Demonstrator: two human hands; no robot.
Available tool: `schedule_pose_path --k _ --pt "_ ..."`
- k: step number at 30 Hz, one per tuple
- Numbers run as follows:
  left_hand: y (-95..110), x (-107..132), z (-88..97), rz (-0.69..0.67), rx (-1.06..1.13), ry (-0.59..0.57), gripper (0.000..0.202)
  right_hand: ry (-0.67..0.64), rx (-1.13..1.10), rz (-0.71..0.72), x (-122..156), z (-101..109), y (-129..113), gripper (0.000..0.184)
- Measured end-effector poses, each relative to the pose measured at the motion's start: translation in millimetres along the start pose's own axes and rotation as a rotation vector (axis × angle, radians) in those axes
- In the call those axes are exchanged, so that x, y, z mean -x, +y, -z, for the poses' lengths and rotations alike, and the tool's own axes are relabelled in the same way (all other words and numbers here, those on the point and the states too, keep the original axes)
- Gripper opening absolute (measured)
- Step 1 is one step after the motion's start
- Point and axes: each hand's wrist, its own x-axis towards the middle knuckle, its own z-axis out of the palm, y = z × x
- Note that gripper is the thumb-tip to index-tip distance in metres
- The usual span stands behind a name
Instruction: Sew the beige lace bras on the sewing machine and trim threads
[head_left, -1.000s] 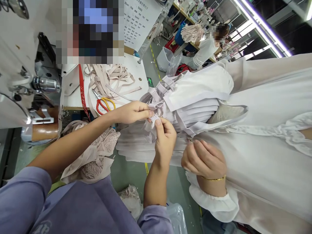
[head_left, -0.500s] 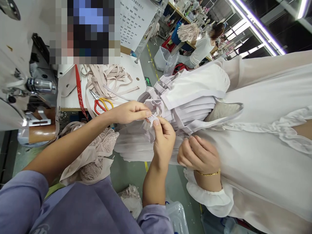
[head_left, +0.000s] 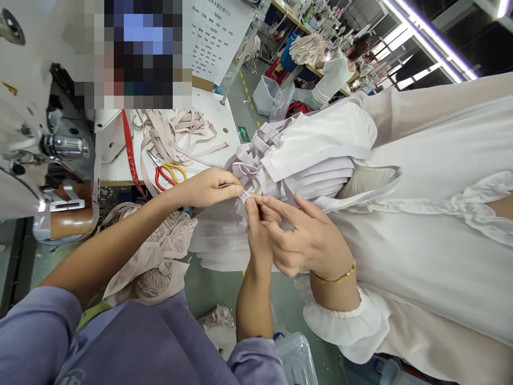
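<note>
Between my two hands a short piece of pale lilac-white bra strap (head_left: 245,196) is pinched and stretched. My left hand (head_left: 218,187) comes from the left, thumb and forefinger closed on one end. Closed on the other end is my right hand (head_left: 262,227), its fingers partly covered by a co-worker's hand (head_left: 306,235). That hand wears a gold bracelet and points a forefinger at the strap, close to or touching my right fingers. Just behind lies a stack of white bras (head_left: 316,160), straps bunched toward my hands, against the co-worker's arm and body.
A sewing machine (head_left: 66,147) stands at the left. Red-and-yellow-handled snips (head_left: 166,174) and beige straps (head_left: 184,131) lie on the white table (head_left: 218,109). Beige lace bras (head_left: 156,262) hang below my left forearm. A clear plastic bin (head_left: 296,358) stands on the floor.
The co-worker's hand has moved left from beside the stack to my right hand, with its forefinger now extended. My hands keep hold of the strap and have shifted slightly left.
</note>
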Motion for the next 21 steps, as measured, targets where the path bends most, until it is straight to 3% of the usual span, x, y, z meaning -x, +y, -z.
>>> schedule_pose_path --k 4,9,14,21 --pt "-7 2 -4.2 0.046 0.044 -0.027 0.034 -0.31 -0.233 -0.323 -4 -24 -9 0.059" --pt "-5 -1 -9.5 0.083 0.196 -0.029 0.038 -0.488 -0.557 -0.622 -8 -21 -10 0.055" --pt "-6 -2 -12.5 0.088 0.285 -0.042 0.04 -0.734 -0.752 -0.632 -11 -8 -1 0.046" --pt "-6 -3 -12.6 0.09 0.304 -0.053 0.04 -0.675 -0.617 -0.59 -12 -8 2 0.05"
